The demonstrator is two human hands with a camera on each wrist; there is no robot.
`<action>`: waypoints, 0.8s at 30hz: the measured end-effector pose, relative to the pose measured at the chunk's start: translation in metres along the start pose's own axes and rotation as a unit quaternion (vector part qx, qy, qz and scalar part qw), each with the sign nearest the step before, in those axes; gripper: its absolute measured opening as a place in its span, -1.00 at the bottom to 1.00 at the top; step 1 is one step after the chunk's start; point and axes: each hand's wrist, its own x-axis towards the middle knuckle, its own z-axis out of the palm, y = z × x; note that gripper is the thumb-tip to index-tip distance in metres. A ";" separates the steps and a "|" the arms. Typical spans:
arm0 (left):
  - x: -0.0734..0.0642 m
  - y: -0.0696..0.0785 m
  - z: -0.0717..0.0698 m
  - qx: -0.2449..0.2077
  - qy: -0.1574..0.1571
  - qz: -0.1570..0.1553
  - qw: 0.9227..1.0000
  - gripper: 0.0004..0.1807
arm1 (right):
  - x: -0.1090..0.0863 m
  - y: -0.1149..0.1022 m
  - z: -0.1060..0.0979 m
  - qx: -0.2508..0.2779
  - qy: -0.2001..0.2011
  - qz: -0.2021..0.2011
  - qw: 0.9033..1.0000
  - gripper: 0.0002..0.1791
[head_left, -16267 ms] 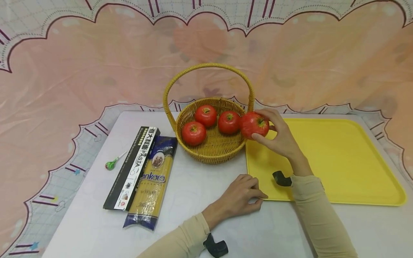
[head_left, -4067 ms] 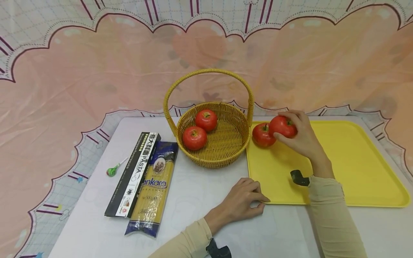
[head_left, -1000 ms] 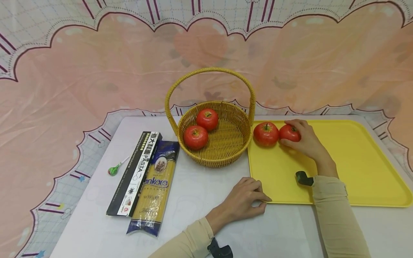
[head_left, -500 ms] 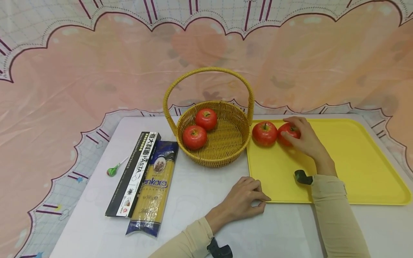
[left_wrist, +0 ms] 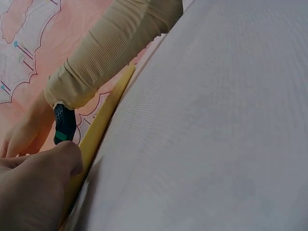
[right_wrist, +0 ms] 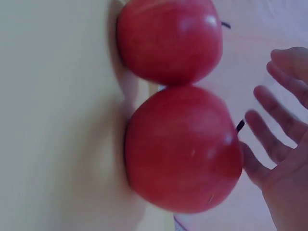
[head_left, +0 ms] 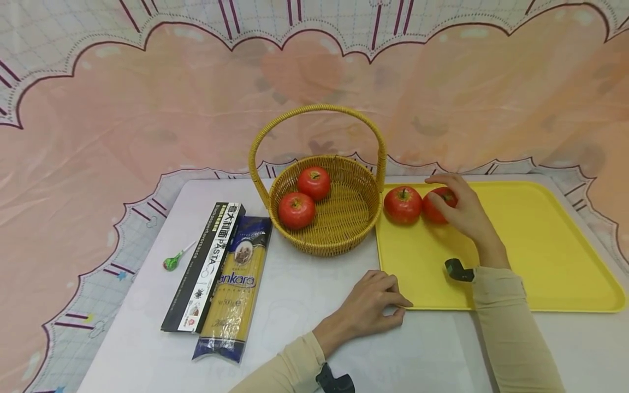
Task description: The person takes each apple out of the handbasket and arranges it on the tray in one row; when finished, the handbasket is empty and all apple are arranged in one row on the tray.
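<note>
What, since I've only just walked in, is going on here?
A person's right hand is beside the rightmost red apple on a yellow tray, fingers spread and not gripping it; another apple sits next to it. The left hand rests at the tray's near edge. Two more apples lie in the wicker basket. Pasta packages and a lollipop lie on the table's left.

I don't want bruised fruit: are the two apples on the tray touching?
Touching: the right wrist view shows the right apple and the left apple meeting side against side, with no gap.
</note>
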 end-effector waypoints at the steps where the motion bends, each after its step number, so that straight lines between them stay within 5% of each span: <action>1: 0.000 0.000 0.000 0.000 0.000 0.000 1.000 -0.82 | 0.000 -0.002 0.001 0.000 0.001 0.002 1.000 -0.61; 6: -0.001 -0.001 0.001 0.002 -0.001 0.001 1.000 -0.82 | 0.003 -0.024 0.010 0.004 -0.002 -0.014 1.000 -0.64; 14: -0.002 -0.003 0.004 -0.001 0.009 0.006 1.000 -0.82 | 0.005 -0.076 0.024 0.027 -0.031 -0.102 0.994 -0.71; 24: -0.001 -0.001 0.001 -0.001 -0.005 -0.004 1.000 -0.83 | 0.018 -0.055 0.052 0.031 -0.086 -0.146 0.985 -0.66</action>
